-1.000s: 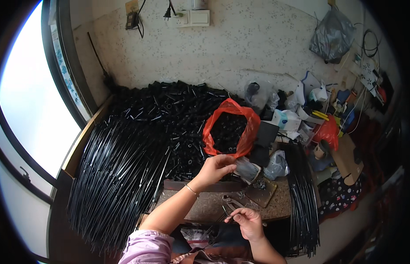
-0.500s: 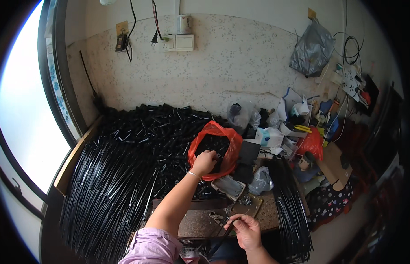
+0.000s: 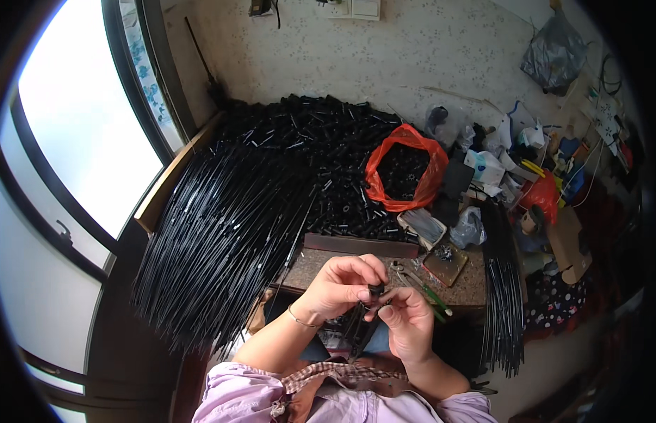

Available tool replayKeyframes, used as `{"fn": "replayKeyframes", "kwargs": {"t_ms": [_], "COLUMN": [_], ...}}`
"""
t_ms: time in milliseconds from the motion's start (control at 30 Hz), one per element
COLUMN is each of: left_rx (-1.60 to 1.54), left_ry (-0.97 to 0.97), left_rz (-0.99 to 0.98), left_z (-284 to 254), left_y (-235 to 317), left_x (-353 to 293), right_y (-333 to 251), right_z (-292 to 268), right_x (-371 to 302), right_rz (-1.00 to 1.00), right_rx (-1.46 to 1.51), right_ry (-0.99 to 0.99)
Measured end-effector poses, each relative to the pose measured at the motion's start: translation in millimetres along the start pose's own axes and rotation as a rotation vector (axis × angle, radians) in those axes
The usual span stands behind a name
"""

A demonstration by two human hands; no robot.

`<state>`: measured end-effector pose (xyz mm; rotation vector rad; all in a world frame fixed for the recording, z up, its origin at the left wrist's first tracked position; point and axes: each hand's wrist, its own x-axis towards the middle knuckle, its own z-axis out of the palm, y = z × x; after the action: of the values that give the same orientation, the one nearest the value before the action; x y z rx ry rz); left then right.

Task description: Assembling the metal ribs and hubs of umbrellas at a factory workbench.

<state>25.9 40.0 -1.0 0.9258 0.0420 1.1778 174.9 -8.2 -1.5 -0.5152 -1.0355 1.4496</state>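
Small black cap-like plastic piece: between the left hand's fingertips, at near centre, over the near edge of the table; its long axis is too small and covered to tell.
Left hand: pinching that piece with thumb and fingers, so it lies at the hand's right, toward the other hand.
Right hand: fingers curled just beside and slightly nearer the body; it seems to pinch the thin black rods, though the fingers hide their upper ends.
Thin black rods: hanging between the hands, long axis running down toward the lap.
Between piece and rods: only the person's own fingers.
Green-handled metal pliers: on the table, just right and far of the right hand.
Shallow yellowish tray of small metal bits: beyond the pliers.
Dark brown wooden strip: across the table, in front of the heap.
Heap of short black tubes: far centre.
Open red plastic bag: far right of the hands, holding small black pieces.
Long black rod bundles: a broad one left, a narrow one right.
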Motion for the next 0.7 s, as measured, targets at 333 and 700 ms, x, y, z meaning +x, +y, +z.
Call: {"fn": "replayKeyframes", "kwargs": {"t_ms": [333,700], "left_rx": [0.082,0.376], "left_ry": [-0.042,0.066], "left_rz": [-0.019,0.145], "left_z": [7.5,3.7], "left_y": [18.8,-7.3], "left_x": [-27.0,-26.5], "right_y": [3.4,-12.7], "right_z": [6.1,-16.1], "right_x": [-12.8,1.3], "right_rz": [0.052,0.244], "right_rx": [0.006,-0.001], "right_ry": [-0.091,-0.21]}}
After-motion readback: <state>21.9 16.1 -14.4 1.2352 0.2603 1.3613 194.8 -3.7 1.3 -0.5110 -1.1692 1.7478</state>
